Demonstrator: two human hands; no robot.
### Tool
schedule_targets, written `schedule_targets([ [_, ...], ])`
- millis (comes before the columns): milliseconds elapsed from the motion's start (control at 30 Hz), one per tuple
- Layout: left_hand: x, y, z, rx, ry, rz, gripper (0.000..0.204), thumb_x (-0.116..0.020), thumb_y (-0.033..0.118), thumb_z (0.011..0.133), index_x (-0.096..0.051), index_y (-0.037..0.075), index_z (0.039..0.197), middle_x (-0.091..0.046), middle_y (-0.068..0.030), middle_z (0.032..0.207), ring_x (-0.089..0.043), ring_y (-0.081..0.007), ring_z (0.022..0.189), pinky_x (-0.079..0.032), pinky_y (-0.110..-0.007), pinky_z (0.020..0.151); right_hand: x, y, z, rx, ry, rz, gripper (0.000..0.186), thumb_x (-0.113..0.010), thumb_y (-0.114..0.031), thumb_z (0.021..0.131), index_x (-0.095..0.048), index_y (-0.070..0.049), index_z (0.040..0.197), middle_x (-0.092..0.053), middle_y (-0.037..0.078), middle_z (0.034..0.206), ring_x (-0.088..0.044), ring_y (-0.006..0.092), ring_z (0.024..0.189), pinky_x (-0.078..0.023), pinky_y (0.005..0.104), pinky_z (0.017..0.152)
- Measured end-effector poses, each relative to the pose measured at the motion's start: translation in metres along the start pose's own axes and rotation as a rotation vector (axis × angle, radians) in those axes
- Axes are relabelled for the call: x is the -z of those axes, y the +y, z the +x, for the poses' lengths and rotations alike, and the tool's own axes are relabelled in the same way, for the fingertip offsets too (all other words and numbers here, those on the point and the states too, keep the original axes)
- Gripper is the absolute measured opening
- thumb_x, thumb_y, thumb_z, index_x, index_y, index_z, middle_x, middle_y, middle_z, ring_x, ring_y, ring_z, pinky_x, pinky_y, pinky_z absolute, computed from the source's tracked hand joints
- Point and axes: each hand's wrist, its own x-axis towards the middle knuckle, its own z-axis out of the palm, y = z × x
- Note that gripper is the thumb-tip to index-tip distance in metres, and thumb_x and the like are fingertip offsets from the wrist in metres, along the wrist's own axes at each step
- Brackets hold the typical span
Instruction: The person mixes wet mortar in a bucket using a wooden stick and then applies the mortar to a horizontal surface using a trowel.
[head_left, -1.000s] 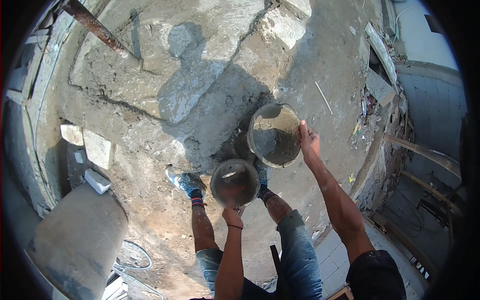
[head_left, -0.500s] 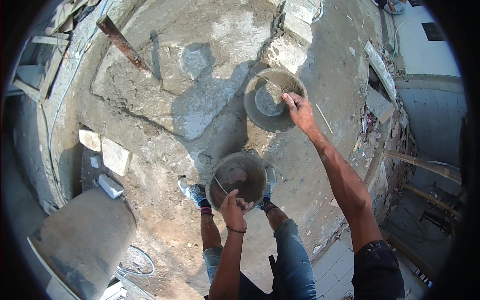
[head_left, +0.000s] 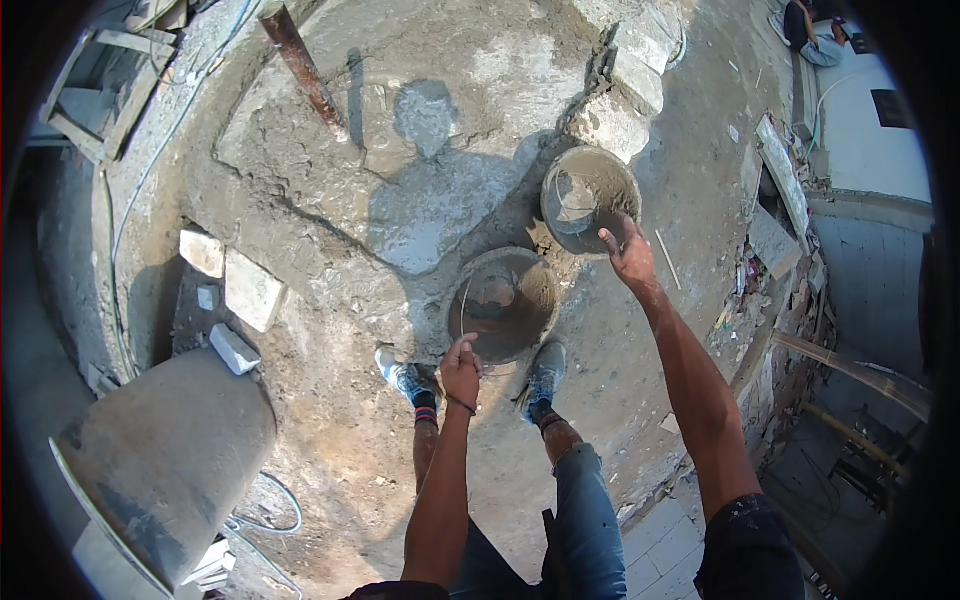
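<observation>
My left hand (head_left: 462, 370) is closed on the thin wire handle of a cement-coated round bucket (head_left: 525, 300), just in front of my feet (head_left: 543, 380). A second grey bucket (head_left: 615, 185), with wet grey residue inside and a wire handle, stands beyond it to the right on rough mortar. My right hand (head_left: 630, 255) is at the near rim of that bucket, its fingers apart and off the handle. Wet, uneven concrete (head_left: 270, 170) spreads in front of me, with my shadow across it.
A rusty pipe (head_left: 300, 70) stands up at the upper left. Pale blocks (head_left: 255, 290) and a large curved metal surface (head_left: 170, 460) are at the left. Broken slabs (head_left: 780, 170) and bamboo poles (head_left: 850, 375) line the right edge. Another person (head_left: 805, 30) sits at the far upper right.
Both buckets have moved forward, away from my body. My right hand has let go of the far bucket's handle. The view has shifted, bringing the other person further into sight.
</observation>
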Motion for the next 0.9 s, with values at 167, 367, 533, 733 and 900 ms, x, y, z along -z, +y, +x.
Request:
schedule_targets([
  [167, 0.029, -0.023, 0.018, -0.053, 0.148, 0.192, 0.038, -0.047, 0.026, 0.095, -0.047, 0.001, 0.124, -0.057, -0.0054, 0.074, -0.053, -0.0111, 0.063, -0.049, -0.027, 0.064, -0.017, -0.005, -0.071, -0.027, 0.072, 0.007, 0.049, -0.057, -0.035, 0.088, -0.044, -0.007, 0.125, -0.049, 0.024, 0.12, -0.047, 0.0413, 0.111, -0.04, 0.0463, 0.091],
  [367, 0.079, -0.008, -0.058, -0.049, 0.156, 0.446, 0.054, -0.056, 0.035, 0.089, -0.043, 0.005, 0.132, -0.061, -0.0201, 0.106, -0.061, -0.026, 0.093, -0.048, -0.034, 0.08, -0.007, -0.015, -0.258, -0.304, -0.341, 0.078, 0.052, -0.063, -0.035, 0.084, -0.047, -0.002, 0.121, -0.05, 0.024, 0.116, -0.054, 0.0351, 0.1, -0.045, 0.0408, 0.085],
  [533, 0.165, 0.04, -0.154, 0.096, -0.025, 0.872, 0.04, -0.057, 0.033, 0.083, -0.061, 0.008, 0.113, -0.066, -0.0139, 0.096, -0.062, -0.0269, 0.092, -0.049, -0.035, 0.083, 0.027, -0.101, -0.395, -0.873, -0.592, 0.373, 0.077, -0.063, -0.05, 0.079, -0.039, 0.002, 0.13, -0.048, 0.026, 0.123, -0.055, 0.0322, 0.106, -0.046, 0.0375, 0.087],
  [733, 0.219, 0.138, -0.144, 0.17, 0.016, 0.911, 0.039, -0.058, 0.033, 0.08, -0.061, 0.008, 0.11, -0.065, -0.0162, 0.102, -0.062, -0.0286, 0.096, -0.049, -0.037, 0.082, 0.08, -0.246, -0.345, -0.676, -0.72, 0.703, 0.097, -0.068, -0.052, 0.073, -0.025, 0.007, 0.136, -0.042, 0.028, 0.13, -0.044, 0.0339, 0.12, -0.036, 0.0378, 0.1],
  [900, 0.17, 0.261, -0.062, -0.231, 0.002, 0.709, 0.036, -0.059, 0.021, 0.083, -0.058, 0.006, 0.116, -0.066, -0.014, 0.097, -0.064, -0.0225, 0.09, -0.05, -0.032, 0.078, 0.095, -0.323, -0.29, -0.317, -0.618, 0.416, 0.104, -0.07, -0.048, 0.07, -0.015, 0.008, 0.138, -0.032, 0.031, 0.135, -0.04, 0.0374, 0.123, -0.034, 0.0396, 0.101],
])
